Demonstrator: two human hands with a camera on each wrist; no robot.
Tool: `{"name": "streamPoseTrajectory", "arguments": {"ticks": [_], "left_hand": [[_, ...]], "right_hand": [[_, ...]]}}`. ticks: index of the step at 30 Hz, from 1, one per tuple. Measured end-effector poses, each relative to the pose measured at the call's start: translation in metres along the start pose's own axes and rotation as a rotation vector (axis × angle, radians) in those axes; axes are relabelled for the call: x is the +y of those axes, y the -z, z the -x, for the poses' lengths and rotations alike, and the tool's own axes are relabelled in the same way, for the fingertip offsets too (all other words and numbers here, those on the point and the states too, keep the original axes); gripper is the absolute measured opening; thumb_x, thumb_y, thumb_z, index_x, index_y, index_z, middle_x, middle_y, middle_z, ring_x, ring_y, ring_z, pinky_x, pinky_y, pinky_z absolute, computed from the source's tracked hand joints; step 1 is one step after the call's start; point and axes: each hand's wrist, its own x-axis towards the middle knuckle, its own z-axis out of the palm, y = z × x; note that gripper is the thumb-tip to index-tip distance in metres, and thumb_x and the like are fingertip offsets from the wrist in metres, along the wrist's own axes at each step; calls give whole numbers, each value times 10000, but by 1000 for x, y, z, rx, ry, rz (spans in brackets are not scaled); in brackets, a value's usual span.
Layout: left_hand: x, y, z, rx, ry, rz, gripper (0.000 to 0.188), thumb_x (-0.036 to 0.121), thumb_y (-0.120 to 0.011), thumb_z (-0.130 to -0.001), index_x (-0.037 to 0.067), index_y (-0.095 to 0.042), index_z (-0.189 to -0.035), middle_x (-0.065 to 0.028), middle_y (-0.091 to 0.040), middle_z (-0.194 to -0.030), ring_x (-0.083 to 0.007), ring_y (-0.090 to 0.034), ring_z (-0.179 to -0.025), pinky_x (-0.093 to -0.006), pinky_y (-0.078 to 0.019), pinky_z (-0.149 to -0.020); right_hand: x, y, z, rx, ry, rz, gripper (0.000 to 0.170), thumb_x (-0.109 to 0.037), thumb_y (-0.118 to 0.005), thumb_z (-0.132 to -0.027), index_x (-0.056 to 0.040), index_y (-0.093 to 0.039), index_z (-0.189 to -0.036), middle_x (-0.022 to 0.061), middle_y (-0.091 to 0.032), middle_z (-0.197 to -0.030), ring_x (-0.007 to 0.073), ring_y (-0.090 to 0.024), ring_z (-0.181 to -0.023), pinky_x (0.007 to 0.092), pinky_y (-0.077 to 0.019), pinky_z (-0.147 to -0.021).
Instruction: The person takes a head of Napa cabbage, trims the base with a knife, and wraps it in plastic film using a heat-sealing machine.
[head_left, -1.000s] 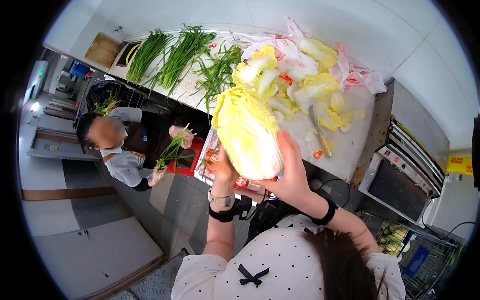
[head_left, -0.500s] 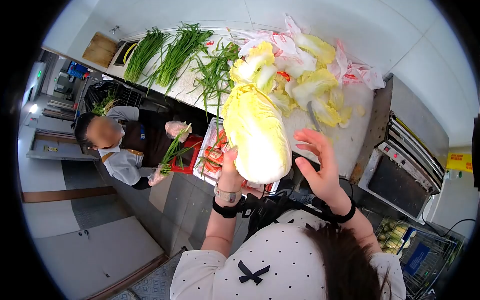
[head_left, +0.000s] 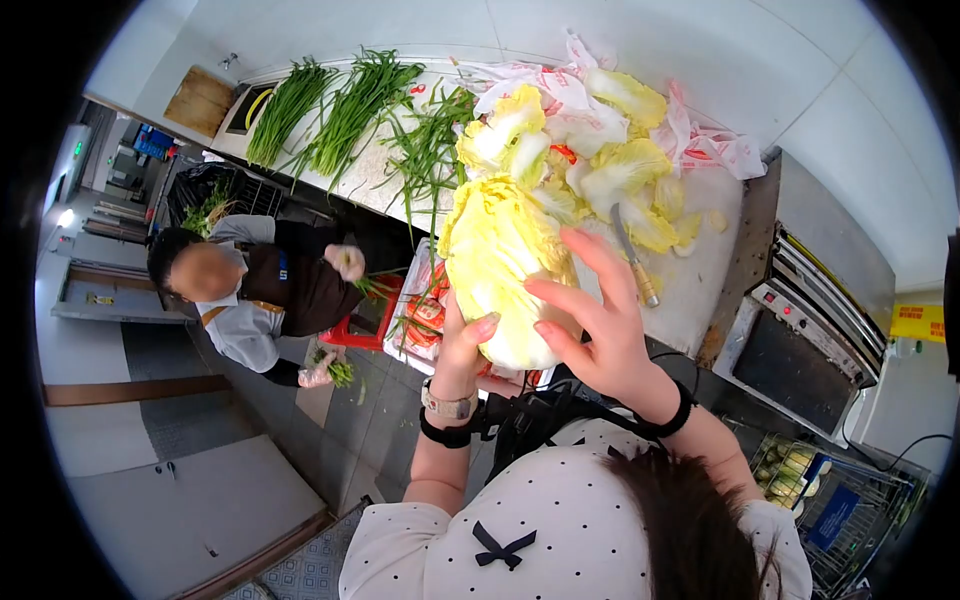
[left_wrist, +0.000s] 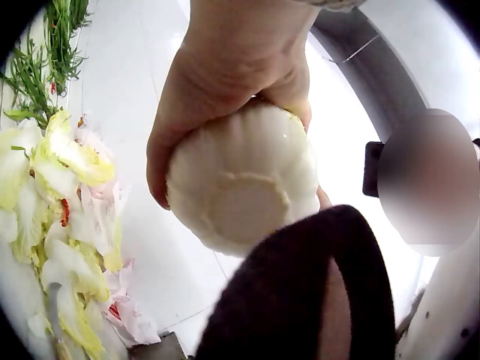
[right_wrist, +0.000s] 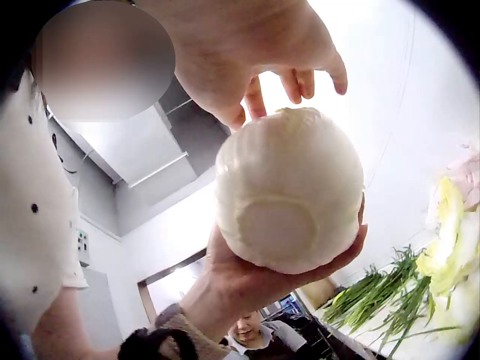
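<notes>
A pale napa cabbage (head_left: 500, 240), yellow at its leafy top, is held up in front of the body. My left hand (head_left: 462, 350) grips it from the left, thumb over the near side; the right wrist view has this hand (right_wrist: 255, 289) cupped beneath the white head. My right hand (head_left: 610, 340) lies over the cabbage's right side in the head view, fingers spread and loosely bent, fingertips right at the leaves. The round cut base (left_wrist: 247, 206) faces the left wrist camera. A knife (head_left: 637, 265) with a light handle lies beyond on the counter.
Loose cabbage leaves (head_left: 630, 165) and plastic bags (head_left: 710, 150) lie along the wall. Bunches of long green stalks (head_left: 370, 105) cover the counter's left. A box of red-and-white packs (head_left: 425, 315) stands below. Another person (head_left: 245, 290) works at left; a metal appliance (head_left: 810, 310) stands right.
My right hand let go of the cabbage's right side, moved away, and came back over it with spread fingers. My left hand kept hold throughout. The other person's hands moved apart.
</notes>
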Motion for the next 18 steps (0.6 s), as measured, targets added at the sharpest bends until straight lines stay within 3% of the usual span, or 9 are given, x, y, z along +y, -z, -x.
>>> {"name": "streamPoseTrajectory", "arguments": {"ticks": [9, 12, 15, 18], "left_hand": [[6, -5, 5, 10, 0, 45, 821, 263, -646, -661, -55, -258, -1312, -199, -460, -1223, -289, -502, -1114, -370, -442, -916], [3, -8, 4, 40, 15, 61, 775, 211, -629, -682, -47, -262, -1313, -194, -459, -1225, -284, -494, -1124, -371, -430, -930], [3, -13, 3, 76, 34, 40, 752, 165, -614, -696, -27, -249, -1325, -188, -452, -1232, -282, -487, -1133, -374, -415, -945], [2, -14, -1, 64, 42, 1, 757, 149, -609, -701, -9, -230, -1337, -185, -443, -1242, -283, -483, -1137, -377, -406, -954]], "right_hand": [[11, 6, -10, 97, -89, 328, 400, -199, -640, -736, -146, -572, -1127, 139, -451, -1251, 334, -432, -1149, 521, -281, -980], [26, -4, -9, 252, -33, 319, 377, -181, -646, -724, -144, -583, -1094, 134, -456, -1243, 324, -447, -1138, 521, -286, -981], [30, 3, -10, 132, 252, 404, 363, -166, -660, -705, -142, -592, -1060, 137, -453, -1249, 319, -448, -1143, 520, -283, -991], [11, 2, -14, 77, 35, 279, 394, -168, -676, -677, -141, -600, -1062, 143, -428, -1288, 331, -432, -1168, 515, -264, -1011]]}}
